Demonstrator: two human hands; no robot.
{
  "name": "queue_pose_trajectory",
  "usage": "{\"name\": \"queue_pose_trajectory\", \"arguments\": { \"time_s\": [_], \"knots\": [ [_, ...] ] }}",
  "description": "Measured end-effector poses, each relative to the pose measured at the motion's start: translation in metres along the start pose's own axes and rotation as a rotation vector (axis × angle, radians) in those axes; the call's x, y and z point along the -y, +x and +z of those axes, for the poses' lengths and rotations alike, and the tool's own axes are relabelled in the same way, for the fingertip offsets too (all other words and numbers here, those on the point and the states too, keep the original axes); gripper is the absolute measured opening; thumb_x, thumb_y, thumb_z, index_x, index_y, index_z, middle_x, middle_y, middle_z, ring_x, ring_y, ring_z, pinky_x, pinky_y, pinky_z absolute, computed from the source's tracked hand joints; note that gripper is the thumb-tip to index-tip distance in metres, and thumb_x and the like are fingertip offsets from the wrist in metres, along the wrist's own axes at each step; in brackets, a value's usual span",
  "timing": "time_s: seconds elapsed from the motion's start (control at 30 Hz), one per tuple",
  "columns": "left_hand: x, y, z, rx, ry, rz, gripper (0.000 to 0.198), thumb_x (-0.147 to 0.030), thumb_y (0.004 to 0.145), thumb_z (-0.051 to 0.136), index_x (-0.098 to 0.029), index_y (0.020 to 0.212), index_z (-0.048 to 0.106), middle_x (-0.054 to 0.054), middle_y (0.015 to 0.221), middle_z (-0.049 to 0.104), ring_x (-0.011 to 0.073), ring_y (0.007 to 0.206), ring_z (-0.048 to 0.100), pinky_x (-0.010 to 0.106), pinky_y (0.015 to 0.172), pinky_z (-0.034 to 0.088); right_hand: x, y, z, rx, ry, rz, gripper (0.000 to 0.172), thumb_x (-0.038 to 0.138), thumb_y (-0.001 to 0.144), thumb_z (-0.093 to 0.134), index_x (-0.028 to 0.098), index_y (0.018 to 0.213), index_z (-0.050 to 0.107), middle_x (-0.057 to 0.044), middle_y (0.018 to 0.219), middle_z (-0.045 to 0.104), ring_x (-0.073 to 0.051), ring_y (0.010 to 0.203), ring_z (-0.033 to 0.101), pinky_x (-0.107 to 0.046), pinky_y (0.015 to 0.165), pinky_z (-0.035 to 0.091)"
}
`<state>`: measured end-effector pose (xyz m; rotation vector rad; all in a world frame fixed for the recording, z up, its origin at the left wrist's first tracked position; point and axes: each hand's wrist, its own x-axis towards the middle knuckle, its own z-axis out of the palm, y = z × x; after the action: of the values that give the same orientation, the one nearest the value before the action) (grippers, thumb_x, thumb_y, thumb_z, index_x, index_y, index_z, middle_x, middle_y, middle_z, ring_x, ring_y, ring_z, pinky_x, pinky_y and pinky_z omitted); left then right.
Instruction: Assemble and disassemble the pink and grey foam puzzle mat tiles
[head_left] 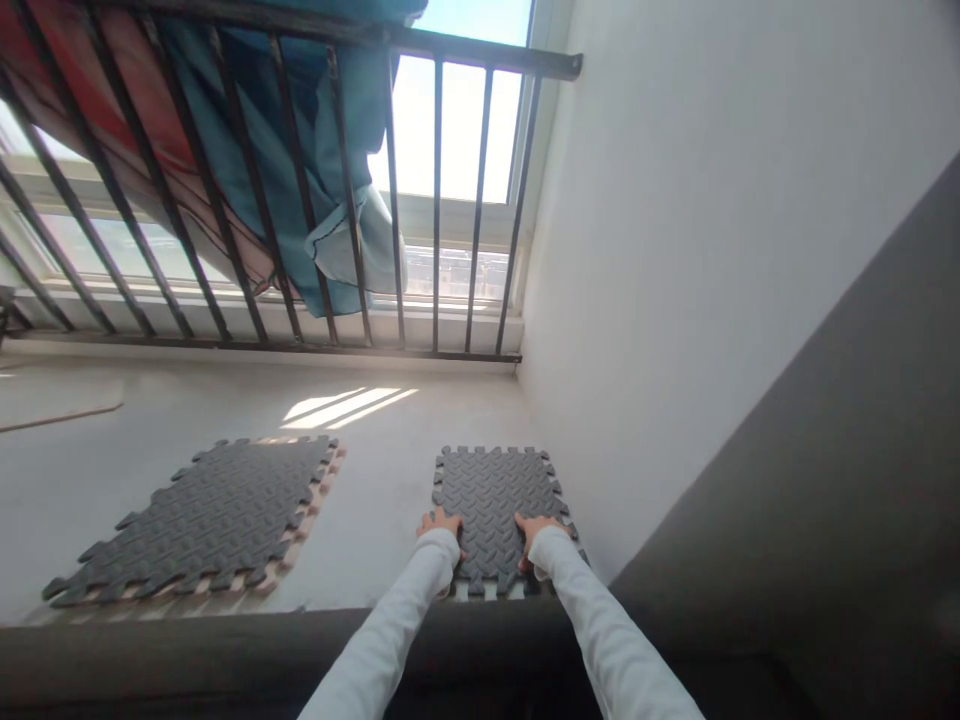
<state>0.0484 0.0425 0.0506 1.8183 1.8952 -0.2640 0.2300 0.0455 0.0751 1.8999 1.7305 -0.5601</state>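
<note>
A dark grey interlocking foam mat tile (491,495), with a raised tread pattern and toothed edges, lies flat on the white ledge close to the wall. My left hand (441,524) grips its left edge, the thumb on top. On the tile's right side is my right hand (538,535), with the thumb on the surface and the other fingers toward the right edge. Part of the fingers of both hands is hidden by the tile or the white sleeves. Farther left, another dark foam tile (225,505) rests over light pinkish tiles whose teeth stick out along its right side.
A black metal railing (330,345) runs along the back before a window, with blue and red bedding (270,170) hanging behind it. A white wall (675,250) rises at the right. The ledge's front edge (330,608) drops into shadow. A thin brown strip (67,418) lies far left.
</note>
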Motion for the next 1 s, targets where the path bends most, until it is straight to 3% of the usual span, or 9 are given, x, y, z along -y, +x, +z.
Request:
{"name": "queue_pose_trajectory", "arguments": {
  "time_s": [0.1,0.2,0.33,0.43,0.5,0.57,0.67,0.83,1.0],
  "knots": [
    [0.009,-0.005,0.002,0.008,-0.022,0.053,0.063,-0.036,0.058,0.066,-0.037,0.118,0.046,0.004,0.142,0.024,0.0307,0.125,0.028,0.044,0.097,0.028,-0.002,0.006,0.001,-0.014,-0.023,-0.024,0.107,0.033,0.039,0.078,0.037,0.132,0.025,-0.008,0.129,0.046,-0.032,0.116,0.041,-0.047,0.086,0.043],
    [0.04,-0.007,-0.003,-0.075,-0.044,0.061,0.056,-0.036,0.069,0.057,-0.035,0.122,0.042,0.004,0.141,0.029,0.0231,0.123,0.034,0.043,0.1,0.026,-0.005,0.016,0.004,-0.008,-0.05,-0.058,0.106,0.032,0.04,0.077,0.035,0.133,0.025,-0.007,0.128,0.047,-0.028,0.114,0.045,-0.042,0.089,0.042],
    [0.12,-0.015,-0.023,-0.224,0.059,-0.125,0.051,-0.026,0.072,0.053,-0.031,0.122,0.043,0.005,0.139,0.033,0.0204,0.124,0.032,0.042,0.103,0.022,-0.005,0.031,0.009,-0.017,-0.065,-0.067,0.106,0.03,0.04,0.077,0.033,0.133,0.025,-0.008,0.127,0.047,-0.026,0.113,0.047,-0.039,0.09,0.042],
    [0.189,-0.026,-0.041,-0.223,0.144,-0.295,0.044,-0.02,0.069,0.055,-0.032,0.112,0.053,0.003,0.135,0.039,0.0238,0.122,0.035,0.045,0.101,0.024,-0.005,0.039,0.012,-0.021,-0.063,-0.069,0.107,0.028,0.039,0.077,0.032,0.133,0.026,-0.008,0.127,0.047,-0.027,0.112,0.048,-0.04,0.09,0.041],
    [0.224,-0.034,-0.05,-0.202,0.137,-0.301,0.039,-0.017,0.07,0.052,-0.032,0.105,0.057,0.002,0.129,0.045,0.023,0.116,0.041,0.041,0.095,0.032,-0.005,0.043,0.014,-0.027,-0.061,-0.073,0.108,0.026,0.039,0.078,0.032,0.133,0.026,-0.008,0.126,0.048,-0.027,0.111,0.048,-0.039,0.091,0.041],
    [0.246,-0.041,-0.056,-0.184,0.13,-0.251,0.039,-0.016,0.068,0.053,-0.032,0.102,0.06,0.0,0.125,0.05,0.0208,0.112,0.045,0.034,0.09,0.038,-0.005,0.046,0.015,-0.034,-0.058,-0.079,0.108,0.025,0.038,0.078,0.032,0.133,0.027,-0.008,0.126,0.049,-0.027,0.111,0.048,-0.039,0.092,0.041],
    [0.254,-0.044,-0.057,-0.237,0.143,-0.223,0.033,-0.017,0.067,0.054,-0.028,0.097,0.062,0.001,0.12,0.052,0.0187,0.11,0.046,0.026,0.088,0.039,-0.006,0.049,0.016,-0.035,-0.054,-0.084,0.109,0.024,0.039,0.077,0.03,0.134,0.025,-0.008,0.126,0.049,-0.026,0.112,0.048,-0.039,0.094,0.039],
    [0.239,-0.038,-0.055,-0.327,0.079,-0.371,0.029,-0.022,0.079,0.038,-0.024,0.096,0.061,0.005,0.118,0.053,0.0201,0.113,0.044,0.031,0.088,0.04,-0.006,0.052,0.019,-0.056,-0.059,-0.092,0.109,0.028,0.037,0.077,0.03,0.133,0.027,-0.008,0.124,0.051,-0.028,0.111,0.048,-0.041,0.095,0.038],
    [0.198,-0.039,-0.063,-0.324,0.157,-0.155,0.033,-0.014,0.07,0.049,-0.026,0.1,0.057,0.001,0.133,0.041,0.0182,0.122,0.034,0.037,0.103,0.025,-0.006,0.053,0.021,-0.079,-0.063,-0.097,0.109,0.029,0.033,0.077,0.03,0.132,0.03,-0.008,0.122,0.052,-0.028,0.112,0.047,-0.04,0.095,0.038]
  ]
}}
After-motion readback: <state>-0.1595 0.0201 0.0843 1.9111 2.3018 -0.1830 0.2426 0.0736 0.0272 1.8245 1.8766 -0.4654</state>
